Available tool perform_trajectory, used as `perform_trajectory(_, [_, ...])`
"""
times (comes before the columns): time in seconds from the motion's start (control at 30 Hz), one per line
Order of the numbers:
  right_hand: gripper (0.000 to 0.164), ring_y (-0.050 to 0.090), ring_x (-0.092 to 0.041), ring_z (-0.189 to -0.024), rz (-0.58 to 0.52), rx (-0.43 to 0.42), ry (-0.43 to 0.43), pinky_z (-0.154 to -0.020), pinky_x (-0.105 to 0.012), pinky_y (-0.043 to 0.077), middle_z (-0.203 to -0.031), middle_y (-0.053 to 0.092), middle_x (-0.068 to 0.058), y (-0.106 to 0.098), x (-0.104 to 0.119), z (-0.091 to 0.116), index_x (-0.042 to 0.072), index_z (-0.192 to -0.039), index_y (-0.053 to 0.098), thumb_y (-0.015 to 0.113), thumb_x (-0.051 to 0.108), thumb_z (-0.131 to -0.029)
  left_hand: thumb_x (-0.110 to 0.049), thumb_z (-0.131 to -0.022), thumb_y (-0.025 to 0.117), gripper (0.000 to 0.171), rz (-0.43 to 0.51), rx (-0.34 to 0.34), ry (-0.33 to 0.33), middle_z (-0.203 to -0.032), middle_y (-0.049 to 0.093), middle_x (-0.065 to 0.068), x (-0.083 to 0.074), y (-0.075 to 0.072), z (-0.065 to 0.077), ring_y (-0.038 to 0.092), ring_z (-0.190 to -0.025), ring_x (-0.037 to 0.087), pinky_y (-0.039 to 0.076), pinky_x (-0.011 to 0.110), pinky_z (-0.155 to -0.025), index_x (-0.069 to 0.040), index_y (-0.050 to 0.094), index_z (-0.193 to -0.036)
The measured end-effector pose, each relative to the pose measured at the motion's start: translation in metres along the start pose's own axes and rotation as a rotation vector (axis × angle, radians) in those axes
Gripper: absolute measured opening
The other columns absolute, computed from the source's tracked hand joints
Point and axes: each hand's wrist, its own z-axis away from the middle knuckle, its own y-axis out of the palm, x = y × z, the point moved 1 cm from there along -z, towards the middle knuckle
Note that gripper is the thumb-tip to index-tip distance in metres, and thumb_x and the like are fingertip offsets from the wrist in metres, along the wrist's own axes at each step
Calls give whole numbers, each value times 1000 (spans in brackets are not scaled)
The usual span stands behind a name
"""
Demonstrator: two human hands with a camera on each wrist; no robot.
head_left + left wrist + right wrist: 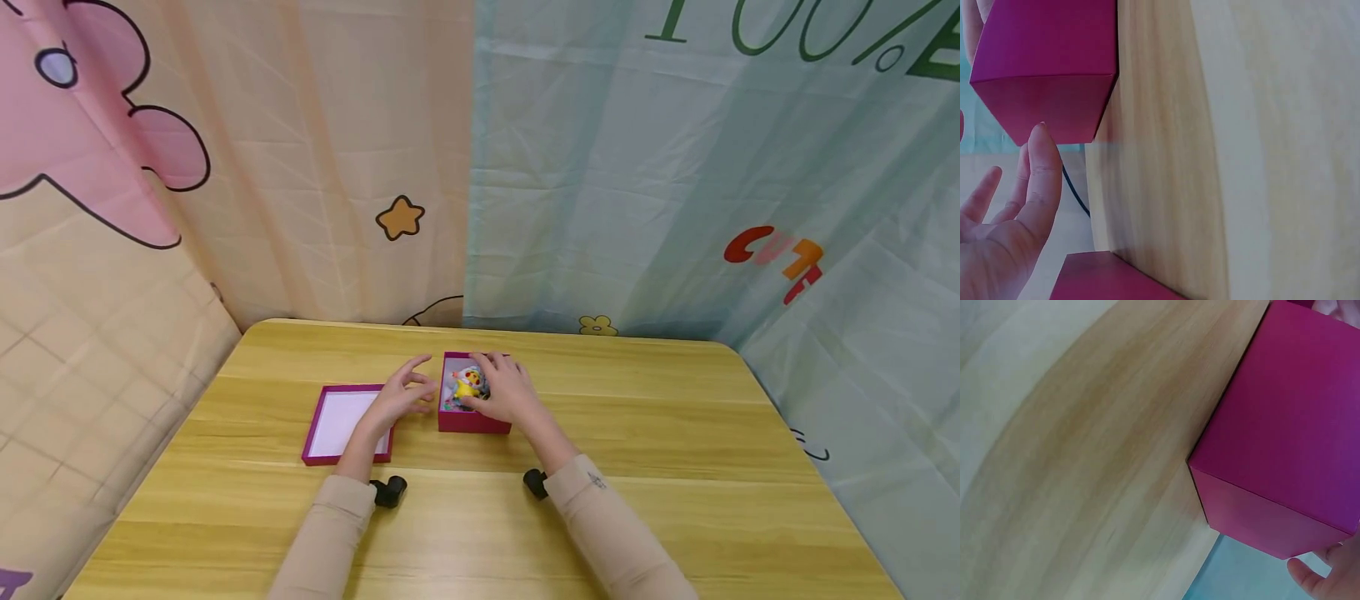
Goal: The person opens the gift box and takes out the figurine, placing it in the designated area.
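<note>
In the head view a magenta box (pixel 475 422) stands on the table with its top off, and a colourful figurine (pixel 468 382) with a yellow body lies inside. My right hand (pixel 504 390) reaches over the box's right side, thumb and fingers spread around the figurine and partly covering it. My left hand (pixel 401 395) hovers left of the box with bent, loose fingers and nothing in them. Below it lies the box lid (pixel 348 423), white inside up, partly hidden by that wrist. The left wrist view shows the left fingertips overlapping the box's side (pixel 1047 103).
The wooden table (pixel 637 433) reaches back to hanging printed curtains (pixel 600 167) that close off the rear and sides. A black wrist camera (pixel 388 492) sits at the left cuff, another wrist camera (pixel 535 483) at the right.
</note>
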Motion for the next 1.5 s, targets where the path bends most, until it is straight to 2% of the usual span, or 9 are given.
perform_trajectory(0.27, [76,39,-27,-118,94,56,0,-103,-48,28,-127,45,-7,1,-1,-4,20,-136,39,58,62,-76,-16,-90,59,61,-46,23,-24,-113,46,20,3,7,-4,57,-83,23,54,42,-77,-12,29,-143])
perform_trajectory(0.5, [78,39,-28,-119,127,95,-1,-103,-50,25,-128,45,-8,2,-2,-7,18,-136,39,53,67,-76,-12,-91,57,59,-31,42,-46,-110,43,19,5,12,-6,59,-76,19,55,40,-72,-13,29,-143])
perform_trajectory(0.77, [76,39,-27,-119,131,135,8,-104,-53,22,-128,46,-6,5,-4,-11,22,-136,39,52,66,-77,-13,-91,56,60,-28,58,-57,-110,41,19,4,12,-6,58,-75,19,56,39,-69,-13,28,-144])
perform_trajectory(1.03, [74,38,-28,-121,112,171,7,-104,-55,21,-133,44,-6,6,-3,-15,19,-136,39,54,63,-77,-11,-91,55,61,-31,85,-85,-111,41,19,2,13,-5,58,-69,21,56,37,-66,-17,26,-145])
perform_trajectory(1.5, [75,37,-27,-123,64,154,1,-105,-58,16,-134,44,-5,11,-2,-18,15,-134,41,61,57,-76,-14,-91,55,64,-44,106,-104,-113,40,20,0,11,-5,58,-75,22,56,38,-69,-20,23,-146])
